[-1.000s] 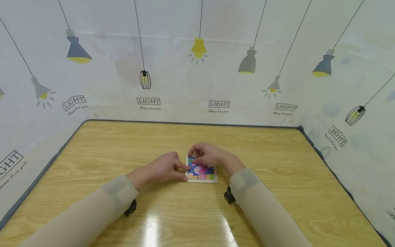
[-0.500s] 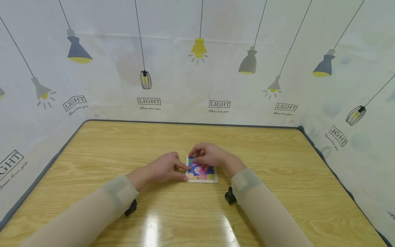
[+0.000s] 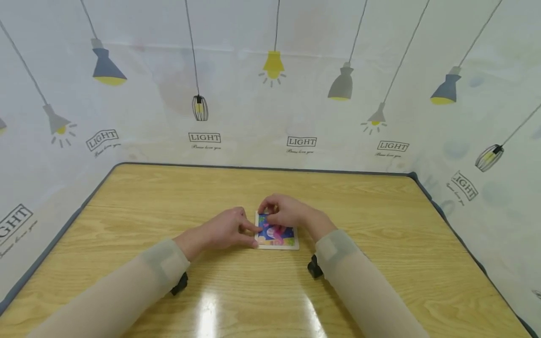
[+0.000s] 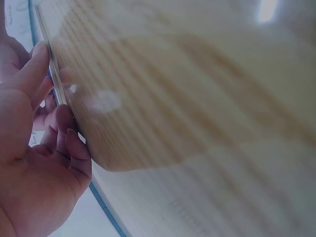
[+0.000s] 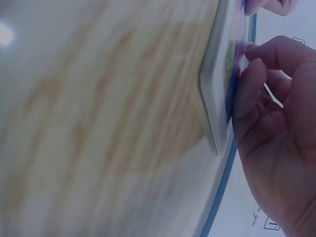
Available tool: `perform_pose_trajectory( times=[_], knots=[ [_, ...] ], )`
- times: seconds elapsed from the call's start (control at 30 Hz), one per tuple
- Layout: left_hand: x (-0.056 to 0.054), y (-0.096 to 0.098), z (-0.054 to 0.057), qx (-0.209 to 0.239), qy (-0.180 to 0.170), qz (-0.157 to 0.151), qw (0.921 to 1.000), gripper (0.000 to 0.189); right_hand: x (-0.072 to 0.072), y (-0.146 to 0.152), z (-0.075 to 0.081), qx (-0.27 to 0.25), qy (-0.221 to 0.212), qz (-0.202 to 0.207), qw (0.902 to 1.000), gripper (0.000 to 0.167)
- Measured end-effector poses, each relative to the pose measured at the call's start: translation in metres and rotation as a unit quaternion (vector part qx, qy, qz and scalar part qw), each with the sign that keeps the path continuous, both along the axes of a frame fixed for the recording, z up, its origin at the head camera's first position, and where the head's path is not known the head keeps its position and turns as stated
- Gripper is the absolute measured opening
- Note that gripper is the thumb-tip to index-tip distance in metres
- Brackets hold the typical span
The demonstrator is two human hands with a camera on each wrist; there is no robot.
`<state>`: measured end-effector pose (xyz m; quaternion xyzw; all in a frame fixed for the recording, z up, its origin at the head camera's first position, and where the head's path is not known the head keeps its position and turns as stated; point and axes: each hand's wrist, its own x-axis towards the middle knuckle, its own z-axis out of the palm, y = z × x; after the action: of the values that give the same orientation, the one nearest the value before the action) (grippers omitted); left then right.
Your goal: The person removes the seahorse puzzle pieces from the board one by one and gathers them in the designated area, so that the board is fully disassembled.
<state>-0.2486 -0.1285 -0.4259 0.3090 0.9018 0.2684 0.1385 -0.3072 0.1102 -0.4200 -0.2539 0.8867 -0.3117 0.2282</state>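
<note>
A small, thin square picture board (image 3: 276,237) with a white border and a blue, pink and green print lies flat on the wooden table. My left hand (image 3: 226,230) holds its left side, thumb by the near corner and a fingertip at the print. In the left wrist view, the thumb and curled fingers of the left hand (image 4: 34,133) meet the board's thin edge (image 4: 58,81). Over the far part of the print is my right hand (image 3: 287,212), fingers bent and fingertips down at the picture. I cannot tell whether the right fingertips (image 5: 254,69) pinch something small.
The wooden table (image 3: 169,188) has a dark edge strip (image 3: 262,168) along its far side and flanks. A pale curtain (image 3: 236,94) printed with hanging lamps stands behind it and at both sides. Glare (image 3: 207,310) shows on the near tabletop.
</note>
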Motion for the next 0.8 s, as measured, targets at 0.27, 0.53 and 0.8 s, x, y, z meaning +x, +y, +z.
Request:
perform_pose_trajectory(
  times=[0.27,0.53,0.8],
  knots=[
    [0.000,0.001,-0.001,0.002,-0.001,0.002,1.0000,0.041,-0.001,0.004,-0.003,-0.012,-0.001,0.000,0.9999,0.018],
    [0.001,0.001,-0.002,-0.005,-0.008,0.002,1.0000,0.042,0.002,0.011,-0.004,-0.038,-0.034,-0.048,0.9975,0.019],
    [-0.001,0.000,-0.004,-0.006,-0.004,0.004,1.0000,0.043,0.004,0.007,0.005,-0.009,-0.019,-0.064,0.9978,0.023]
  ],
)
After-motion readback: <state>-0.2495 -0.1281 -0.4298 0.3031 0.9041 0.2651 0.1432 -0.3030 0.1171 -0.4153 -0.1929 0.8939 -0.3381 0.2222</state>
